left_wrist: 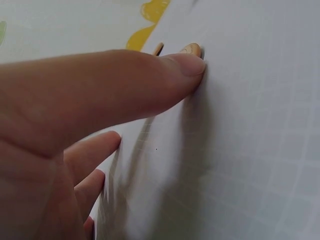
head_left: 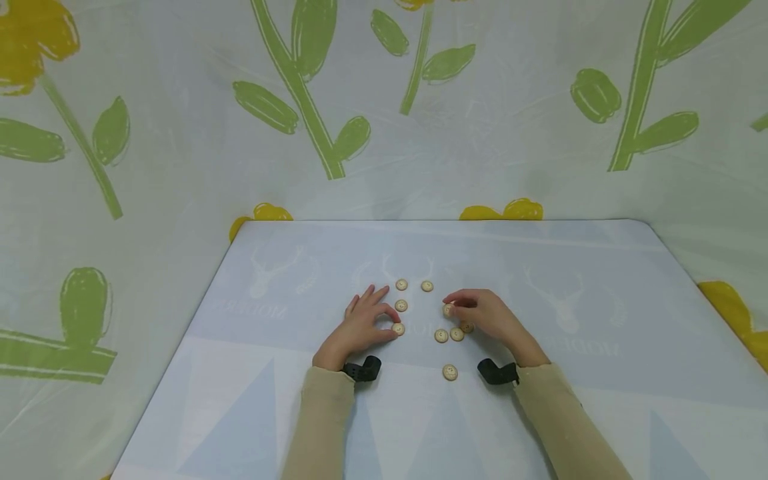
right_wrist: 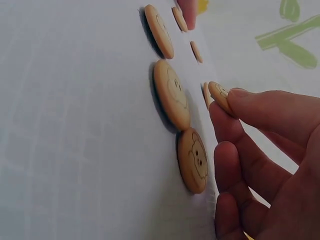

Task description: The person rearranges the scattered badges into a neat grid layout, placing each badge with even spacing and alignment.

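Note:
The left hand [head_left: 359,327] holds a round wooden button [head_left: 399,329] at its edge between thumb and index finger, low over the table. Its other fingers spread out on the tabletop. In the left wrist view the thumb [left_wrist: 125,82] covers most of that button [left_wrist: 191,48]. Thumb and index finger of the right hand [head_left: 487,315] pinch another wooden button [right_wrist: 220,96], tilted up on edge and printed with a line drawing. Below this hand sit three more buttons; the nearest [right_wrist: 193,160] shows a cartoon animal face with two holes and touches its neighbour [right_wrist: 171,95].
Past the hands, two buttons [head_left: 401,285] [head_left: 427,286] lie side by side, with one more [head_left: 401,305] by the left fingertips. A single button [head_left: 450,373] lies nearer the person, between the wrists. The pale patterned table [head_left: 252,400] meets a flower-printed sheet [head_left: 198,133] at the back.

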A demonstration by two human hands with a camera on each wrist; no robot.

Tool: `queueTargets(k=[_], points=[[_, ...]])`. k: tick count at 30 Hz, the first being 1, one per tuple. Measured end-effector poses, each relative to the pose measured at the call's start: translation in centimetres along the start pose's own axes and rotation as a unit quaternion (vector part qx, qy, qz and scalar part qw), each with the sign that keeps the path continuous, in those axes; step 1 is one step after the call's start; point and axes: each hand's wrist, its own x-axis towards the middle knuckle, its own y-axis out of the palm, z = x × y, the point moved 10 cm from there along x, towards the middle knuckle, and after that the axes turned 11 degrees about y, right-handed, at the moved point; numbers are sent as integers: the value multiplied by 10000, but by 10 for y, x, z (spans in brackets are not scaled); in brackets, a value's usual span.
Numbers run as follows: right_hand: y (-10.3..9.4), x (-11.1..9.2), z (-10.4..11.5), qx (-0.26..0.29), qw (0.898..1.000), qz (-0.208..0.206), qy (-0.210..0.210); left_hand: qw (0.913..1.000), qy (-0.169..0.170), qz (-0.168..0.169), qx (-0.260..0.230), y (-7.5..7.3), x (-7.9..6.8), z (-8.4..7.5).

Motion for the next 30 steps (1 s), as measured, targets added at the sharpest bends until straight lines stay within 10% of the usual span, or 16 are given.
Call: queueTargets(k=[30], points=[[20, 16, 30, -825, 9960, -313, -155, 10000, -5, 37, -15, -1, 1, -2]])
